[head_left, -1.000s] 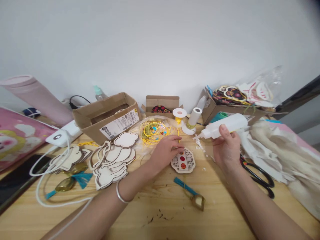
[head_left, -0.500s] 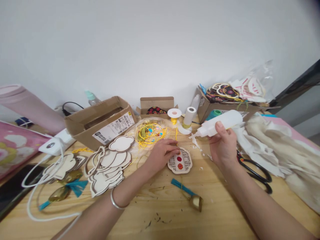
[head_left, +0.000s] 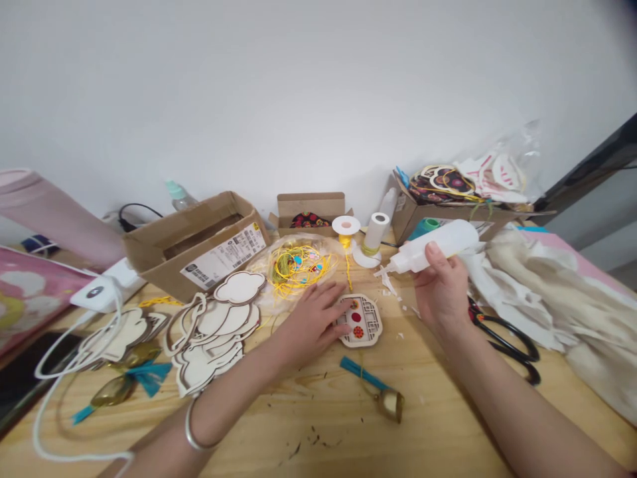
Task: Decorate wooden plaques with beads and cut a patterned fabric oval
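Observation:
My right hand (head_left: pixel 440 292) is wrapped round a white squeeze bottle (head_left: pixel 438 244), held above the table with its nozzle pointing left. My left hand (head_left: pixel 313 318) lies on the wooden table (head_left: pixel 448 425) with fingers stretched out, its fingertips on the left edge of a small wooden lattice ornament (head_left: pixel 362 320) with red and orange dots. A stack of wooden cloud-shaped cutouts (head_left: pixel 213 328) lies to the left of that hand. A bag of yellow cord and beads (head_left: pixel 298 264) sits just behind it.
A brass bell with a blue tassel (head_left: pixel 381 393) lies in front of the ornament. Black scissors (head_left: pixel 512 348) and white fabric (head_left: pixel 557 299) lie right. Cardboard boxes (head_left: pixel 194 239), thread spools (head_left: pixel 373 239) and a white cable (head_left: pixel 74 372) crowd the back and left.
My left hand has drawn back toward me and flattened, its fingertips now on the ornament's left edge. The bottle in my right hand has barely shifted.

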Demonstrator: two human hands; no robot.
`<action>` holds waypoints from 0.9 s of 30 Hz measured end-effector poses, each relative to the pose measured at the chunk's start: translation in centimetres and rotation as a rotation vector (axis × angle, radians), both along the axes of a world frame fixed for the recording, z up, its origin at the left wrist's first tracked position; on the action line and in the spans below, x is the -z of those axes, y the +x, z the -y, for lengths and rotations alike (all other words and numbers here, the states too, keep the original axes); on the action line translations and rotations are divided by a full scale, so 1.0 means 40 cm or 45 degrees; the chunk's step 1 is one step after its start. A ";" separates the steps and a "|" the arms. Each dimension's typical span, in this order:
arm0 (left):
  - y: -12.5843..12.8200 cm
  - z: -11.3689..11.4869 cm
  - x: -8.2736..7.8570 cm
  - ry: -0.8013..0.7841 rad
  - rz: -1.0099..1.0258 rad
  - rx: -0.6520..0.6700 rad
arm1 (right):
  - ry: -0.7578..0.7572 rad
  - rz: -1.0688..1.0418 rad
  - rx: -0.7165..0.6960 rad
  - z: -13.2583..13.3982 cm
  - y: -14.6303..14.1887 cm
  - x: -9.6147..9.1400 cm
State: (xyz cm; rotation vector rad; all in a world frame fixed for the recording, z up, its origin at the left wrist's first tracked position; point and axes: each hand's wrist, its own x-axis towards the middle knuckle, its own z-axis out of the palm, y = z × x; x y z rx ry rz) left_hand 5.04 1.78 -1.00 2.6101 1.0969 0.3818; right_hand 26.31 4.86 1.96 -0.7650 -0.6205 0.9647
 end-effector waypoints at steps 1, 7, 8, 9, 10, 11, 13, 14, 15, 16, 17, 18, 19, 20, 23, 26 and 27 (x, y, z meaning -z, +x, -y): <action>0.003 0.002 0.002 0.002 -0.028 -0.002 | -0.001 -0.010 0.002 0.000 0.000 0.000; 0.011 0.002 0.011 0.033 -0.054 -0.023 | -0.006 -0.006 0.010 -0.001 0.003 -0.001; 0.012 0.002 0.012 0.029 -0.052 -0.024 | -0.006 -0.006 0.011 -0.001 0.003 -0.001; 0.012 0.002 0.013 0.026 -0.047 -0.024 | -0.006 -0.004 0.010 -0.001 0.003 0.000; 0.012 0.001 0.014 0.024 -0.039 -0.023 | -0.006 -0.001 0.008 0.000 0.003 0.000; 0.013 0.001 0.014 0.022 -0.030 -0.024 | -0.006 0.005 0.006 0.000 0.003 0.001; 0.013 0.001 0.012 0.018 -0.019 -0.029 | -0.003 0.012 0.008 0.000 0.004 0.001; 0.012 0.001 0.010 0.013 -0.018 -0.032 | -0.004 0.012 0.008 0.000 0.004 0.001; 0.011 0.001 0.009 0.005 -0.016 -0.032 | -0.005 0.010 0.010 0.000 0.004 0.001; 0.009 0.000 0.007 -0.005 -0.012 -0.031 | -0.006 0.004 0.014 0.000 0.003 0.000; 0.007 0.000 0.005 -0.015 0.001 -0.031 | -0.006 -0.003 0.014 0.000 0.003 -0.001; 0.005 -0.001 0.005 -0.025 0.019 -0.033 | -0.006 -0.010 0.013 0.000 0.003 -0.002; 0.003 -0.001 0.004 -0.031 0.041 -0.037 | -0.005 -0.018 0.013 -0.001 0.002 -0.003; 0.001 -0.002 0.005 -0.033 0.063 -0.041 | -0.002 -0.027 0.015 -0.001 0.001 -0.003; -0.001 -0.002 0.006 -0.027 0.102 -0.037 | -0.002 -0.028 0.011 -0.002 0.000 -0.001; -0.003 -0.001 0.006 -0.033 0.128 -0.040 | 0.020 -0.001 0.008 -0.005 0.008 -0.001; -0.005 -0.001 0.006 -0.030 0.149 -0.053 | 0.042 0.011 0.018 -0.006 0.013 -0.004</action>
